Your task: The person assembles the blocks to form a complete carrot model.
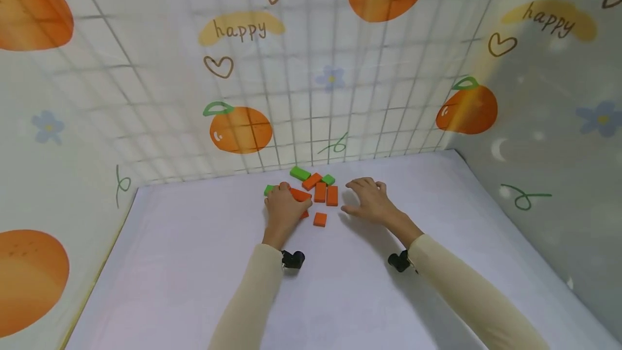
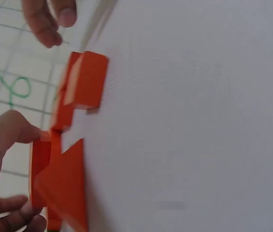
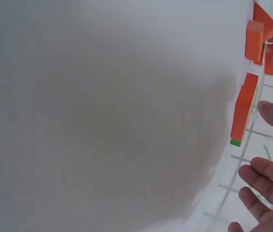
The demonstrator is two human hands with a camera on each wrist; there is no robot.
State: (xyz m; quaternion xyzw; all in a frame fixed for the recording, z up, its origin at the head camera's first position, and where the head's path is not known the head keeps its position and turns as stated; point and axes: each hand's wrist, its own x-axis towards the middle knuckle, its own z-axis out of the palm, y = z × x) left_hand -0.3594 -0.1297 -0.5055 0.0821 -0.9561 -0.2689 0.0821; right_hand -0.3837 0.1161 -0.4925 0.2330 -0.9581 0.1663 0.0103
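My left hand (image 1: 283, 207) pinches an orange rectangular block (image 2: 40, 169) between thumb and fingers, lifted a little off the table. Beside it in the left wrist view stands an orange triangular block (image 2: 66, 188), mostly covered by the hand in the head view. A small orange block (image 1: 320, 220) sits nearer the front. Two orange blocks (image 1: 332, 196) lie side by side between the hands, with a slanted orange block (image 1: 312, 181) behind them. My right hand (image 1: 371, 200) hovers right of the pile, fingers spread and loosely bent, holding nothing.
A long green block (image 1: 300, 173) and a small green block (image 1: 328, 180) lie at the back of the pile. Another green block (image 1: 268, 190) peeks out left of my left hand. A patterned cloth wall (image 1: 296, 85) over a wire grid rises behind the white table (image 1: 194, 263).
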